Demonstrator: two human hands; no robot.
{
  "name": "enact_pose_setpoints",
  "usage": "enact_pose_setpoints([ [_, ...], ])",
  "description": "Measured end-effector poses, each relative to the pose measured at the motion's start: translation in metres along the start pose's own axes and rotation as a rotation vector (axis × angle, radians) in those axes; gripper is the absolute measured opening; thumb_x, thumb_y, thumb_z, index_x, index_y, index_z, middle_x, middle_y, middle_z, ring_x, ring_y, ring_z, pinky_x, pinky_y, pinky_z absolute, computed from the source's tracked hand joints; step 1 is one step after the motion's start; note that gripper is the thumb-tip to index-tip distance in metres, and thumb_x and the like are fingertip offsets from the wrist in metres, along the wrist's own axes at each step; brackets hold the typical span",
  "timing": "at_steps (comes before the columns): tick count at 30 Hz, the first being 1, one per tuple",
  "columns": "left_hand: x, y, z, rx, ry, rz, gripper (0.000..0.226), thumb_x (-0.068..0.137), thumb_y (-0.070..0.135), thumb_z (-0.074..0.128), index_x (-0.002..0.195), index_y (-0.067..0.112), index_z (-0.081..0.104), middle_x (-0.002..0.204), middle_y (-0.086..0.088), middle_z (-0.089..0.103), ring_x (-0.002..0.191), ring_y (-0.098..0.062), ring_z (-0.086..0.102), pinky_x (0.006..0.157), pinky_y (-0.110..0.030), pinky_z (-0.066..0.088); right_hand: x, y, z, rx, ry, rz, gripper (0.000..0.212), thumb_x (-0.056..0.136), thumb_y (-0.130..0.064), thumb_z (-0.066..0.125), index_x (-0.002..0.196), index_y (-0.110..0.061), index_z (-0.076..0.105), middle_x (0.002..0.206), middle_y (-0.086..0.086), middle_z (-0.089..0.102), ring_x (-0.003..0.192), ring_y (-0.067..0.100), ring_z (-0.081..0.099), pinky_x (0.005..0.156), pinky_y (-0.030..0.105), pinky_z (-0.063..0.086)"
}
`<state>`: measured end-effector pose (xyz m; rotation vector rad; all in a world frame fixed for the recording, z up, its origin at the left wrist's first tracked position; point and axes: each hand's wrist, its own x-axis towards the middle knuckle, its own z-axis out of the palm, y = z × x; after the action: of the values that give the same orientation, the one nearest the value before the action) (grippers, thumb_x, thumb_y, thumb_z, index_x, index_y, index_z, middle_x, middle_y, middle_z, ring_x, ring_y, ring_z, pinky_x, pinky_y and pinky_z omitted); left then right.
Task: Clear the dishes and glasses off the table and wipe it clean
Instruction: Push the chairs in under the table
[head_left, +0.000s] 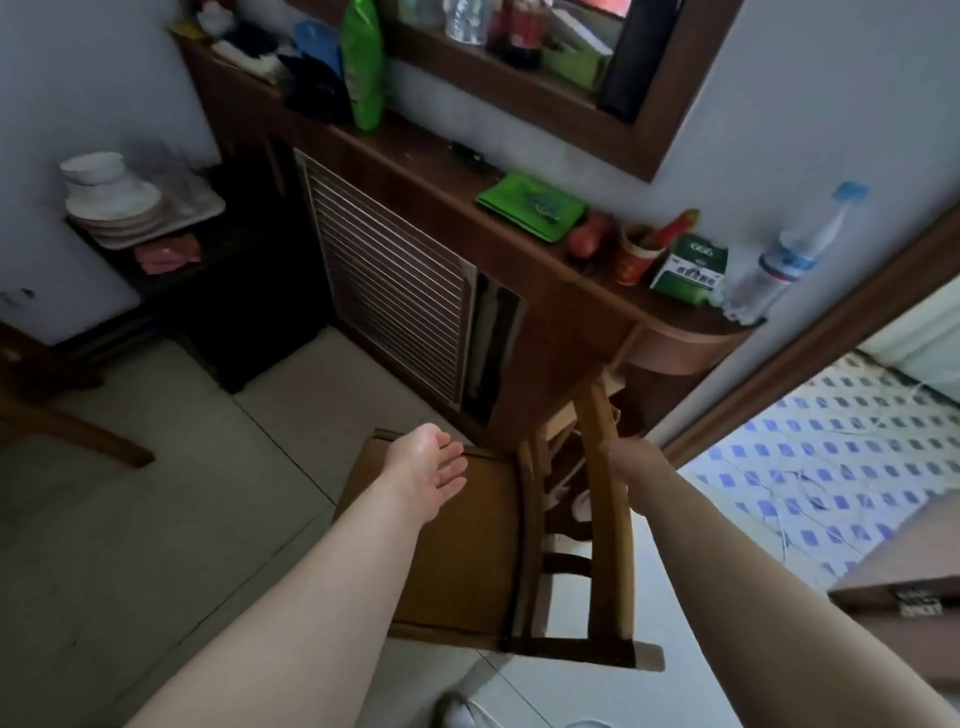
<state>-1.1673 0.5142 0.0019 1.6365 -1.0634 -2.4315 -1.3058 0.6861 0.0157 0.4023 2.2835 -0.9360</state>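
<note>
Both bare forearms reach forward and down over a wooden chair (467, 545). The left hand (426, 465) hangs above the front of the seat, palm turned up and to the right. Its fingers are straight and loosely together, and it holds nothing. The right hand (631, 457) meets the top rail of the chair's back. It is blurred and its fingers are hidden by the rail (so whether they wrap the wood or only lie against it cannot be told).

The dishes are well apart from both hands, at the far left. A stack of white bowls and plates (111, 200) sits on a pale tray (205, 208) on top of a dark low stand (249, 332). A pink cloth (169, 254) lies just beside the tray's near edge.

On the long wooden shelf (415, 156), a green-and-white box (691, 270) carries printed characters too blurred to read. The red paper cup (636, 254) beside it has gold print, also unreadable. A clear bottle (800, 249) with a blue cap has a blue label band with no legible words.
</note>
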Motion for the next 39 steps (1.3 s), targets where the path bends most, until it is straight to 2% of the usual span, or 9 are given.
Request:
enact_pose_setpoints([
  [4,0.018,-0.017,0.021,0.035,0.027,-0.041,0.037,0.101,0.018,0.039,0.134,0.006,0.05,0.126,-0.011,0.06,0.113,-0.026,0.058,0.097,-0.04,0.047,0.027,0.024,0.0,-0.036,-0.108,0.095,0.034,0.093,-0.015,0.053,0.124,0.0,0.052,0.087,0.009,0.052,0.087,0.027,0.051,0.08,0.039,0.046],
  [8,0.027,-0.027,0.022,0.047,0.052,-0.046,0.036,0.1,0.016,0.041,0.133,0.005,0.05,0.126,-0.012,0.06,0.112,-0.026,0.058,0.095,-0.039,0.047,0.045,0.036,0.014,-0.025,-0.144,0.123,0.061,0.089,-0.016,0.061,0.143,-0.005,0.035,0.124,0.018,0.052,0.111,0.037,0.054,0.077,0.042,0.045],
  [11,0.029,-0.033,0.016,0.053,0.065,-0.044,0.036,0.1,0.017,0.041,0.133,0.006,0.05,0.123,-0.012,0.061,0.11,-0.025,0.059,0.095,-0.039,0.048,0.045,0.033,0.024,-0.033,-0.147,0.102,0.059,0.084,-0.014,0.064,0.138,-0.004,0.041,0.113,0.016,0.053,0.104,0.033,0.053,0.075,0.041,0.045],
  [16,0.02,-0.039,0.0,0.026,0.062,-0.059,0.035,0.1,0.017,0.041,0.132,0.007,0.05,0.123,-0.011,0.061,0.108,-0.025,0.059,0.091,-0.038,0.048,0.024,0.018,0.034,-0.008,-0.169,0.048,0.017,0.091,-0.003,0.052,0.107,-0.002,0.055,0.083,0.012,0.052,0.091,0.029,0.057,0.076,0.038,0.045],
  [20,0.005,-0.035,-0.022,-0.031,0.072,-0.046,0.036,0.099,0.015,0.042,0.133,0.007,0.049,0.124,-0.012,0.06,0.109,-0.027,0.059,0.092,-0.04,0.048,-0.009,-0.004,0.057,0.005,-0.217,-0.017,0.025,0.089,-0.005,0.053,0.113,0.0,0.056,0.099,0.015,0.058,0.087,0.029,0.057,0.073,0.039,0.049],
  [25,-0.02,-0.021,-0.062,-0.063,0.126,0.016,0.037,0.099,0.017,0.041,0.134,0.006,0.048,0.131,-0.012,0.057,0.121,-0.029,0.055,0.104,-0.044,0.042,-0.047,-0.04,0.09,-0.011,-0.303,-0.113,0.038,0.096,-0.004,0.046,0.134,0.003,0.045,0.128,0.018,0.054,0.116,0.033,0.054,0.095,0.037,0.046],
  [30,-0.045,-0.016,-0.119,-0.045,0.251,-0.013,0.039,0.097,0.019,0.043,0.134,0.01,0.049,0.138,-0.009,0.053,0.133,-0.03,0.043,0.112,-0.049,0.032,-0.079,-0.062,0.136,0.003,-0.321,-0.154,0.038,0.096,-0.018,0.051,0.129,-0.001,0.048,0.096,0.01,0.054,0.079,0.023,0.055,0.075,0.035,0.049],
  [33,-0.058,-0.017,-0.151,-0.043,0.296,-0.133,0.047,0.096,0.025,0.046,0.139,0.006,0.043,0.139,-0.017,0.049,0.131,-0.036,0.042,0.107,-0.05,0.035,-0.086,-0.07,0.169,-0.017,-0.332,-0.212,0.04,0.089,-0.021,0.061,0.126,-0.006,0.054,0.102,0.014,0.059,0.086,0.03,0.061,0.081,0.043,0.055],
  [39,-0.061,-0.025,-0.188,-0.212,0.223,-0.286,0.039,0.091,0.029,0.051,0.111,-0.003,0.06,0.107,-0.026,0.064,0.107,-0.043,0.058,0.099,-0.057,0.043,-0.112,-0.082,0.211,-0.019,-0.467,-0.202,0.044,0.088,-0.025,0.066,0.123,-0.003,0.053,0.105,0.017,0.062,0.094,0.038,0.063,0.091,0.057,0.051],
])
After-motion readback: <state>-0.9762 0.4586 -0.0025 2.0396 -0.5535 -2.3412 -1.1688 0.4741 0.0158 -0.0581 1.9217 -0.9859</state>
